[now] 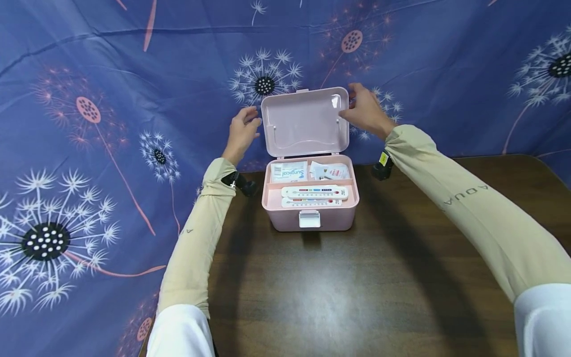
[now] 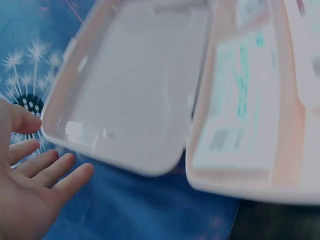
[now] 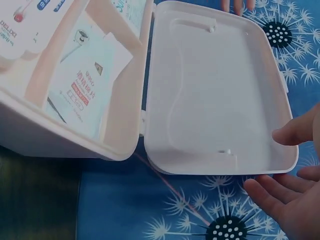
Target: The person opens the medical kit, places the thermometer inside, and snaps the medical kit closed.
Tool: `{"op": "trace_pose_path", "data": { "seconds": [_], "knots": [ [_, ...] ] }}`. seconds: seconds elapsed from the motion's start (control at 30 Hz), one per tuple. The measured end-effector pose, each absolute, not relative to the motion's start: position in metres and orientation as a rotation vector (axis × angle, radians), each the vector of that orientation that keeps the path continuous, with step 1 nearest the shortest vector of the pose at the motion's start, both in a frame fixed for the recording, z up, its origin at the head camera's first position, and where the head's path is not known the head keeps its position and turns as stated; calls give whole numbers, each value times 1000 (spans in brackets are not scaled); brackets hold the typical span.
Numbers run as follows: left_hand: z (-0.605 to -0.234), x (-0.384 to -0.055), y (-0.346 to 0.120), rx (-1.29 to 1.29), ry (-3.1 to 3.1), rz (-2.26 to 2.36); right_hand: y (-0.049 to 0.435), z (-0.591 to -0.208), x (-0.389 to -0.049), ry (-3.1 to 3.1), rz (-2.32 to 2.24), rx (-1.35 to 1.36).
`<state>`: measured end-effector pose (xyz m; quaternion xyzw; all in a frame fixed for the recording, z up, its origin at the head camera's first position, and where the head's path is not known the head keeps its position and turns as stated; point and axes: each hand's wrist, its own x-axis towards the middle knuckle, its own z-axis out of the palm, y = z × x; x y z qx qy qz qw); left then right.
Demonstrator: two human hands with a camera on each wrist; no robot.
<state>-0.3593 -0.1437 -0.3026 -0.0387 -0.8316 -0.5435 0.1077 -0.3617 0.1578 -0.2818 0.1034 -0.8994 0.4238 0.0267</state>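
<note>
A pink plastic box (image 1: 312, 218) stands on the table with its lid (image 1: 308, 124) raised at the back. On the lid's right edge is my right hand (image 1: 368, 111), its thumb (image 3: 290, 134) over the inner face and the fingers around the outer side. Beside the lid's left edge my left hand (image 1: 243, 131) has its fingers spread, holding nothing; the thumb is right at the lid's corner in the left wrist view. Two white thermometer strips (image 1: 314, 192) lie overlapped in the front compartment. Behind them are a "Surgical" packet (image 1: 290, 171) and a white printed packet (image 1: 330, 171).
The dark wooden table (image 1: 321, 292) extends in front of the box and to its right. A blue cloth with dandelion prints (image 1: 200, 64) hangs close behind the lid and down the left side. A white latch (image 1: 310, 218) is on the box front.
</note>
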Motion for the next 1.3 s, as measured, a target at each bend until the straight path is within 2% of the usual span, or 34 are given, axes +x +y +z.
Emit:
{"op": "trace_pose_path", "data": {
  "seconds": [0.13,0.37,0.7,1.3],
  "knots": [
    [-298,-357,-135,-130,-2369,-1822,159,-284,-361,-2749,1293,345],
    [-295,-351,-133,-128,-2314,-1884,161,-285,-358,-2708,1276,373],
    [-295,-343,-140,-228,-2304,-1678,160,-277,-341,-2630,1294,392],
    [-289,-324,-134,-165,-2329,-1520,166,-276,-322,-2552,1237,460]
  ]
}}
